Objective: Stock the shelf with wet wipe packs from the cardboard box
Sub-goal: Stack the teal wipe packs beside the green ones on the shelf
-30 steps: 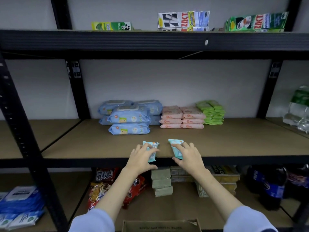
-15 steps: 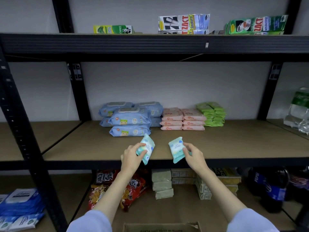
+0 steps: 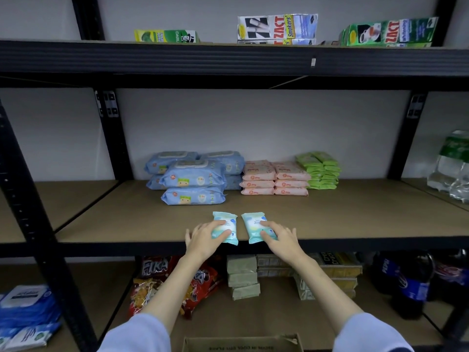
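Now my left hand lies over the left teal wet wipe pack, fingers on top and thumb curled round its near end, so I hold it against the shelf board. My right hand does the same with the right teal wet wipe pack, fingers spread across its face and pinching its near edge. Both packs lie flat at the front lip of the middle shelf, just beside each other with a narrow gap between, their far ends pointing toward the back.

Further back on the same board stand the blue baby wipe packs, stacked two high, with the pink wipe packs touching them on the right and the green wipe packs next to those. The cardboard box sits below my arms at the bottom edge of view; what it contains I cannot tell. On the lower shelf are red snack bags, olive blocks that may be soap, and dark soda bottles. Toothpaste cartons rest on the top shelf.
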Demonstrator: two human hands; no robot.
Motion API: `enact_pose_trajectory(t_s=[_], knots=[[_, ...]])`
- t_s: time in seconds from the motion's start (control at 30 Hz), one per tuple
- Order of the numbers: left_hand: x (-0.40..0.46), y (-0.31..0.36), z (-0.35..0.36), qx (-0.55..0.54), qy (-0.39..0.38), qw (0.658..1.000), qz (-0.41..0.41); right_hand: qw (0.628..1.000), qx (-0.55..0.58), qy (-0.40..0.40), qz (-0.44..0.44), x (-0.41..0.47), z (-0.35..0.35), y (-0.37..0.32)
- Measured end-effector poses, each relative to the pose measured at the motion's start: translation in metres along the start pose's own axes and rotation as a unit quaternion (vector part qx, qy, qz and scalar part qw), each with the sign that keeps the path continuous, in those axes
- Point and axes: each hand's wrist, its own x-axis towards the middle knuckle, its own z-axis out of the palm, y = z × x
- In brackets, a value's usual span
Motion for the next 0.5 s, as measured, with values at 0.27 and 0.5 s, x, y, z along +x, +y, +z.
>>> enact_pose_trajectory(t_s=[0.27, 0.5], knots=[[0.010, 0.009, 0.007, 0.002, -0.013, 1.000, -0.001, 1.000, 0.001, -0.013, -0.012, 0.001, 0.010, -0.007], [0.015, 0.007, 0.007, -0.001, -0.020, 1.000, -0.010, 0.999, -0.043, -0.015, -0.007, 0.006, 0.015, -0.013]])
